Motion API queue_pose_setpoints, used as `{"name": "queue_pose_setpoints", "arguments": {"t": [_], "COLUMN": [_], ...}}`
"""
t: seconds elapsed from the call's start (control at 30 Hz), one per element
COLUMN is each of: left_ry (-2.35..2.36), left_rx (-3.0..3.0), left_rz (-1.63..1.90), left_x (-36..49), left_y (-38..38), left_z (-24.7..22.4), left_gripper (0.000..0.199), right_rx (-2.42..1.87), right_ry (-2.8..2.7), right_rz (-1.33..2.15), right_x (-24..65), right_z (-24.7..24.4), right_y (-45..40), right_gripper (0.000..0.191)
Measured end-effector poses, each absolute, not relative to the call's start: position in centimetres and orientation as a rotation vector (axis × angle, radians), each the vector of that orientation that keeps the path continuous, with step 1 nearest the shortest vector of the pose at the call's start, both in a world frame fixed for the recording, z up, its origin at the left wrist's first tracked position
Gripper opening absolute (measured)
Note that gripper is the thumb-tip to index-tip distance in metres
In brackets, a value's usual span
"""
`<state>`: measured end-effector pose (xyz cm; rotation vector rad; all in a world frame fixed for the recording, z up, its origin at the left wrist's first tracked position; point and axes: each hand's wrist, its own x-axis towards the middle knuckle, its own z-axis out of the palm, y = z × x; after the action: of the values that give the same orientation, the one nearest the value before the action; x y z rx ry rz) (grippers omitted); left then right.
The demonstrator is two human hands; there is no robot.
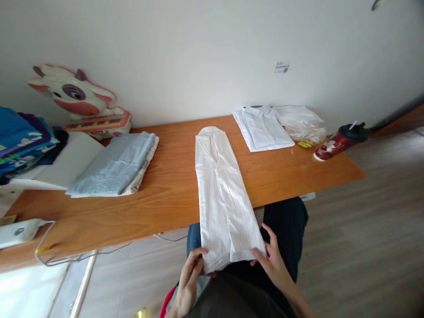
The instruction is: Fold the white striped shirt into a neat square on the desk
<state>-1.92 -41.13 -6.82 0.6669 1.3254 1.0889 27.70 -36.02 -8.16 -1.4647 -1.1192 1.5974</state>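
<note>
A white shirt (220,194) with fine stripes lies folded into a long narrow strip across the table edge. Its collar end points to the wall, and its hem hangs toward my lap. My left hand (189,276) pinches the lower left corner between thumb and fingers. At the lower right corner, my right hand (273,263) grips the cloth with the thumb on top and some fingers beneath, the index finger held away from it.
On the wooden table (175,176), folded grey-blue cloth (115,163) lies left, near a cow-shaped toy keyboard (89,101) and a colourful clothes pile (23,145). Folded white shirts (265,130), a plastic bag (303,126) and a red tumbler (338,143) are right. A cable (82,258) crosses the front left.
</note>
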Motion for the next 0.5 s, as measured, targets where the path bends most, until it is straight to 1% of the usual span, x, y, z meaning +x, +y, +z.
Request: {"name": "queue_pose_setpoints", "arguments": {"t": [0.07, 0.13, 0.2, 0.27, 0.3, 0.33, 0.4, 0.5], "left_ry": [1.238, 1.229, 1.306, 1.408, 1.461, 1.518, 1.605, 1.502], "left_rx": [0.711, 0.849, 1.027, 1.229, 1.338, 1.448, 1.649, 1.781], "left_rz": [1.015, 0.994, 1.002, 1.004, 1.009, 1.027, 1.078, 1.104], "left_x": [-3.2, -4.1, -4.5, -4.7, -4.7, -4.8, -5.0, -5.4], "left_y": [-41.4, -41.1, -40.2, -39.1, -38.4, -37.7, -36.4, -35.0], "left_z": [-5.6, -4.5, -3.6, -3.1, -2.9, -2.9, -2.6, -1.4], "left_gripper": [0.038, 0.044, 0.048, 0.042, 0.038, 0.031, 0.020, 0.016], "right_rx": [-1.430, -1.340, -1.232, -1.192, -1.194, -1.198, -1.172, -1.097], "right_ry": [-1.261, -1.430, -1.571, -1.697, -1.764, -1.828, -1.933, -2.026], "right_rz": [1.578, 1.584, 1.598, 1.542, 1.468, 1.367, 1.123, 0.765], "right_x": [28.9, 30.2, 31.1, 31.3, 31.2, 31.0, 30.4, 29.9], "right_z": [-6.6, -5.0, -3.5, -2.5, -2.2, -2.0, -1.6, -0.5], "right_y": [-36.5, -36.5, -35.8, -34.6, -33.9, -33.1, -31.6, -30.0], "right_gripper": [0.069, 0.058, 0.065, 0.072, 0.070, 0.064, 0.044, 0.024]}}
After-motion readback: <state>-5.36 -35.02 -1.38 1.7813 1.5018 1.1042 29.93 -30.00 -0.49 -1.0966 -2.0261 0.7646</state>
